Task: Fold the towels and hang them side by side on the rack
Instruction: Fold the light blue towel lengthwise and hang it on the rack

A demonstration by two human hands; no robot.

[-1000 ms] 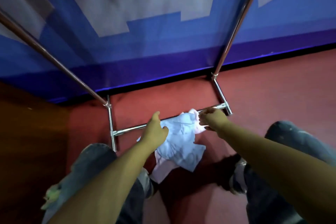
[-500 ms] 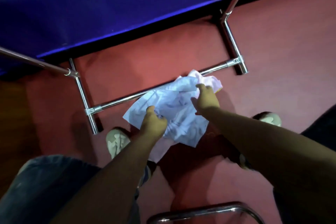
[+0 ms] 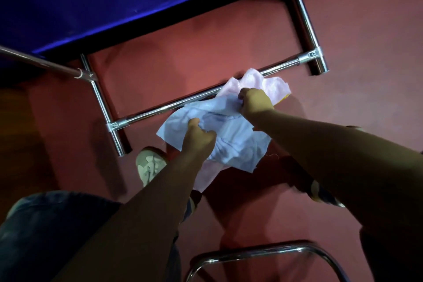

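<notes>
Two crumpled towels lie on the red floor (image 3: 229, 36) against the low crossbar of the rack (image 3: 160, 111), a frame of shiny round metal tubes. On top is the thin, creased pale blue towel (image 3: 231, 142); the pink towel (image 3: 265, 82) pokes out beyond the bar and under the blue one's near edge. The left hand (image 3: 198, 136) has its fingers curled into the blue cloth, bunching it. The right hand (image 3: 255, 102) pinches a fold where blue meets pink. Compared with half a second ago, both hands sit deeper in the fabric and the view has tipped further down. A curved chrome tube (image 3: 263, 253) shows near the bottom edge.
</notes>
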